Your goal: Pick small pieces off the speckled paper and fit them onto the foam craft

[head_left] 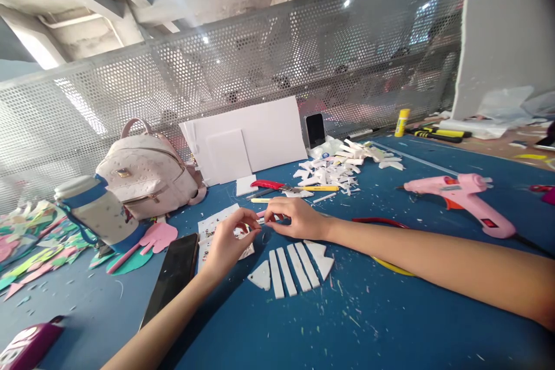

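My left hand point(232, 240) hovers above a small paper sheet point(219, 217) strewn with tiny dark and coloured bits. Its thumb and fingertips are drawn close together. Opposite it, my right hand point(299, 218) is pinched too, its fingertips nearly meeting the left ones. Whatever lies between the fingers is too small to name. Just below the hands, white foam pieces form a fish shape: a triangular head point(261, 276) with a small hole, several slanted strips point(291, 270) set apart, and a notched tail point(321, 258).
A phone point(173, 272), bottle point(99, 214) and backpack point(147, 170) stand left. Behind are red-handled pliers point(271, 185), a yellow cutter point(321, 188), foam scraps point(338, 167) and a white board point(273, 139). A pink glue gun point(466, 196) lies right, a glue stick point(402, 122) beyond.
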Action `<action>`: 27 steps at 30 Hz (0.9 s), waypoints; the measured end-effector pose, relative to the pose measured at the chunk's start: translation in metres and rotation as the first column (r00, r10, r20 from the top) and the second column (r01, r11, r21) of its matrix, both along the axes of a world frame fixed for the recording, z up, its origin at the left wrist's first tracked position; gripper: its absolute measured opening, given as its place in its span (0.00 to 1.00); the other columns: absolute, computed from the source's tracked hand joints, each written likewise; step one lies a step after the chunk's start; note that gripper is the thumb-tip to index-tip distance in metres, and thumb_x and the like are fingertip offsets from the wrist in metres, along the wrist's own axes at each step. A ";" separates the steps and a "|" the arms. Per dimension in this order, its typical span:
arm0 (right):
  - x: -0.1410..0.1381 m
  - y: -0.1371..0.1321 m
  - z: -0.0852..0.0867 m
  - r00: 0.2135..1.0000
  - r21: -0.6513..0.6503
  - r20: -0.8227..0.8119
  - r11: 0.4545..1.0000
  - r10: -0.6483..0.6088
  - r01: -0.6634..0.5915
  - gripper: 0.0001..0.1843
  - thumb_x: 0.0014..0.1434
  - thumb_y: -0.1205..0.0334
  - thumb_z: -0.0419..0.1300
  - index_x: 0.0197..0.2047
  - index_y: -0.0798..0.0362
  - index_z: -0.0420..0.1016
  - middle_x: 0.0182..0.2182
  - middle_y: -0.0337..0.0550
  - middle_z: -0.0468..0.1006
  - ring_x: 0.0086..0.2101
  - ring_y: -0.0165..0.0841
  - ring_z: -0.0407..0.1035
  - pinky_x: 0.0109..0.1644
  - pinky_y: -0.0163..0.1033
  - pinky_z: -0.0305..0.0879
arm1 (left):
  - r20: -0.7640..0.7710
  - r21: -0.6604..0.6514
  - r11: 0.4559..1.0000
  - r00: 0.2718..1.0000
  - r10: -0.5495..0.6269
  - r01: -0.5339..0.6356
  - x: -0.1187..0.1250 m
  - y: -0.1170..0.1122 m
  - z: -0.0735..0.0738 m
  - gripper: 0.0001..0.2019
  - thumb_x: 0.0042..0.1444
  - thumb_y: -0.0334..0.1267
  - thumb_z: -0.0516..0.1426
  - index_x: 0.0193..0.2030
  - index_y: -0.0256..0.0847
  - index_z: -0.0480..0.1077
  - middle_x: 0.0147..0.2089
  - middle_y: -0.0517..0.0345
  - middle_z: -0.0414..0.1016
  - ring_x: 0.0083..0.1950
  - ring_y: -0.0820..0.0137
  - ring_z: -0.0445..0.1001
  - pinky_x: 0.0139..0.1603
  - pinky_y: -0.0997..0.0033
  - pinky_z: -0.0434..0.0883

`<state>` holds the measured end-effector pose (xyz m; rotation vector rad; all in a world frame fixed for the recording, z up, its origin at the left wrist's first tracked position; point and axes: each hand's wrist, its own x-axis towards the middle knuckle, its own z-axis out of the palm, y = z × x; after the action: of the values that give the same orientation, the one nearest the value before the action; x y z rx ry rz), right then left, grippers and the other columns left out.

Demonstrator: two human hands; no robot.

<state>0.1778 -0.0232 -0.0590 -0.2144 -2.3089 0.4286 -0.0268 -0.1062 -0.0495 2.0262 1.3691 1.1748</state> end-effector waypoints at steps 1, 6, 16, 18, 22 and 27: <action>0.000 0.000 0.000 1.000 0.000 0.004 1.000 -0.003 0.003 0.04 0.61 0.68 0.58 0.39 0.53 0.73 0.33 0.40 0.74 0.33 0.29 0.68 0.37 0.34 0.62 | 0.001 0.000 1.000 1.000 -0.001 0.001 0.000 0.000 0.000 0.08 0.55 0.29 0.59 0.42 0.42 0.69 0.35 0.61 0.77 0.36 0.71 0.76 0.41 0.71 0.71; 0.000 0.002 -0.001 1.000 0.001 0.026 1.000 -0.015 0.015 0.04 0.62 0.67 0.57 0.40 0.53 0.73 0.34 0.40 0.74 0.34 0.29 0.68 0.38 0.34 0.63 | 0.005 0.001 1.000 1.000 -0.007 0.007 -0.001 0.001 -0.001 0.08 0.56 0.30 0.59 0.43 0.42 0.69 0.36 0.60 0.77 0.36 0.71 0.76 0.42 0.70 0.71; 0.000 0.001 0.000 0.999 0.007 0.030 1.000 -0.015 0.015 0.05 0.61 0.68 0.57 0.39 0.53 0.72 0.33 0.40 0.74 0.33 0.29 0.66 0.37 0.34 0.62 | -0.011 0.018 1.000 1.000 -0.006 0.006 -0.003 0.001 -0.001 0.09 0.57 0.30 0.59 0.45 0.43 0.70 0.37 0.60 0.78 0.37 0.70 0.77 0.43 0.68 0.72; 0.000 0.001 0.000 1.000 0.007 0.025 1.000 -0.014 0.014 0.05 0.60 0.69 0.57 0.39 0.53 0.73 0.33 0.39 0.73 0.33 0.29 0.67 0.37 0.34 0.62 | -0.016 0.019 1.000 1.000 -0.005 0.005 -0.003 0.001 -0.002 0.10 0.56 0.30 0.59 0.45 0.43 0.70 0.36 0.60 0.79 0.37 0.70 0.77 0.44 0.68 0.72; 0.000 0.002 -0.001 0.999 0.001 0.027 1.000 -0.019 0.019 0.05 0.60 0.69 0.57 0.39 0.53 0.73 0.33 0.39 0.74 0.33 0.29 0.67 0.37 0.34 0.62 | -0.022 0.022 1.000 1.000 0.003 -0.002 -0.005 0.002 -0.002 0.10 0.56 0.30 0.59 0.45 0.43 0.70 0.37 0.60 0.79 0.38 0.70 0.77 0.44 0.68 0.72; 0.001 0.002 -0.002 0.999 -0.004 0.037 1.000 -0.024 0.024 0.04 0.61 0.68 0.57 0.39 0.53 0.73 0.34 0.40 0.74 0.34 0.29 0.68 0.38 0.34 0.63 | -0.026 0.026 1.000 1.000 0.005 -0.005 -0.005 0.002 -0.002 0.10 0.56 0.30 0.59 0.45 0.43 0.70 0.36 0.60 0.79 0.37 0.70 0.77 0.44 0.68 0.72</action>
<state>0.1783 -0.0209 -0.0611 -0.2534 -2.3394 0.4206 -0.0315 -0.1042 -0.0519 2.0642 1.3790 1.1775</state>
